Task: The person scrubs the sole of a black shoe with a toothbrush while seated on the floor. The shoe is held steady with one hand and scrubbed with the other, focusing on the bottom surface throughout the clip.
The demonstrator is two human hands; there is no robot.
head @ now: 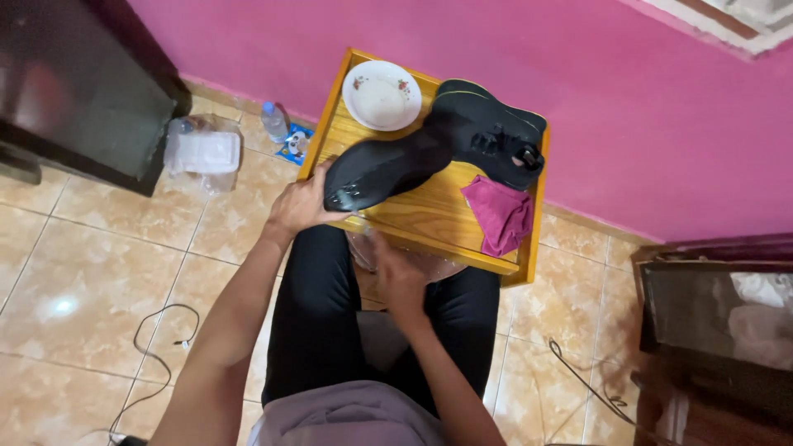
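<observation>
Shoe [384, 169] in left hand [301, 206]

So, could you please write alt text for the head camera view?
A seated person's left hand grips the toe of a black shoe on a small wooden table, while the right hand is at a clear bowl on the lap. A second black shoe, a pink cloth and a white plate share the table.

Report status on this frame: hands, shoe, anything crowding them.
Left hand grips black shoe at one end on wooden table. Right hand blurred below table edge, grip unclear. Second shoe, pink cloth, plate close by.
</observation>
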